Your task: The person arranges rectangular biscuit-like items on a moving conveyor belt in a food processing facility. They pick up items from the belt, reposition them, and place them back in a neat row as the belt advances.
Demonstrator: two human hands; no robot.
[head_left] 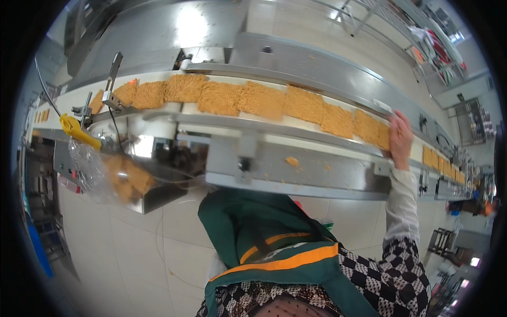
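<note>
My right hand (400, 138) reaches far along a conveyor and rests against the right end of a row of flat, orange-brown noodle-like cakes (261, 101). Its fingers lie over the far side rail, and whether they grip a cake cannot be told. The cakes lie edge to edge, some overlapping, on the white conveyor belt (227, 77) between metal guide rails. More cakes (441, 163) continue on the belt beyond my hand. My left hand is out of view. At the left, a metal sensor bracket (113, 99) stands over the belt, near a red light spot on one cake.
A clear plastic bag (89, 170) and a pile of orange-brown pieces (128, 178) lie below the conveyor's left part, by a yellow-handled fitting (79, 132). Crumbs dot the metal ledge (317, 158) nearest me. Metal racks (467, 119) stand at the far right.
</note>
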